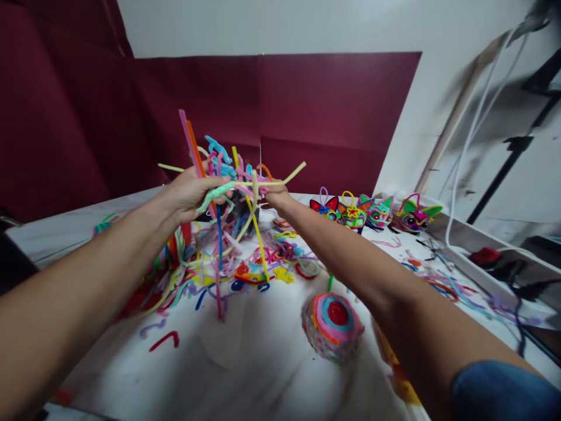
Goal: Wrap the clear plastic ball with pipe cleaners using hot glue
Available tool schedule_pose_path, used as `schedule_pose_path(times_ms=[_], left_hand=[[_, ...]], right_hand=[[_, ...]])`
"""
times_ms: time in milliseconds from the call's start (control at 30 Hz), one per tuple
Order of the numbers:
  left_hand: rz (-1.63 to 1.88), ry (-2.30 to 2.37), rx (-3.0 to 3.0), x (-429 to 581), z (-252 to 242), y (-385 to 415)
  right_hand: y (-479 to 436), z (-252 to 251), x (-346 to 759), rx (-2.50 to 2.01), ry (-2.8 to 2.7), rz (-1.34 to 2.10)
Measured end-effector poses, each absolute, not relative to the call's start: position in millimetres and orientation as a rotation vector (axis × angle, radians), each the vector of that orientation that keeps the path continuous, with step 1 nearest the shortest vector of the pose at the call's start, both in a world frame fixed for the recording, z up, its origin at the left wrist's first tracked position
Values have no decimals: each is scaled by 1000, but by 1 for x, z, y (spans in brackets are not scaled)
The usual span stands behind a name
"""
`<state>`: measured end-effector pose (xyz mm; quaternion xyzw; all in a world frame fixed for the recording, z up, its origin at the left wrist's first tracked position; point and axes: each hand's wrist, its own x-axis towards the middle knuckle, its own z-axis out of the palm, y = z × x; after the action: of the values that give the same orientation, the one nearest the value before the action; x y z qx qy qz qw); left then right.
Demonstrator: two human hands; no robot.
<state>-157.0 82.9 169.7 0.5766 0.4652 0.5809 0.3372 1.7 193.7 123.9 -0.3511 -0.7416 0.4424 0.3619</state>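
A tangled bunch of fuzzy pipe cleaners (pixel 252 199) in many colours is lifted above the table between my hands. My left hand (pixel 193 190) is closed on its left side, with pink and orange stems sticking up past the thumb and a mint green piece across the fingers. On the bunch's right side, my right hand (pixel 277 193) grips more stems; its fingertips are partly hidden behind them. Blue, pink and yellow stems dangle toward the table. Nearer me, below my right forearm, sits a round ornament (pixel 335 321) with red, blue and pink rings and a green stem.
Several colourful animal-head ornaments (pixel 379 211) line the back right of the white table (pixel 184 368). Loose pipe cleaner pieces (pixel 280 251) litter the middle, with more scraps (pixel 451 286) at right. A striped bundle (pixel 175 251) lies under my left forearm. A white cable (pixel 464 152) hangs at right.
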Motion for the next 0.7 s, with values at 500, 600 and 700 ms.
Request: schedule_pose_path(times_ms=[500, 600, 700], left_hand=[[859, 1551, 1737, -164, 95, 80], [821, 1588, 1793, -170, 94, 84], [841, 1626, 1833, -179, 99, 85]], right_hand=[[130, 47, 113, -1132, -2943, 407], [125, 45, 122, -1108, -3024, 296], [125, 49, 132, -1073, -3034, 231]])
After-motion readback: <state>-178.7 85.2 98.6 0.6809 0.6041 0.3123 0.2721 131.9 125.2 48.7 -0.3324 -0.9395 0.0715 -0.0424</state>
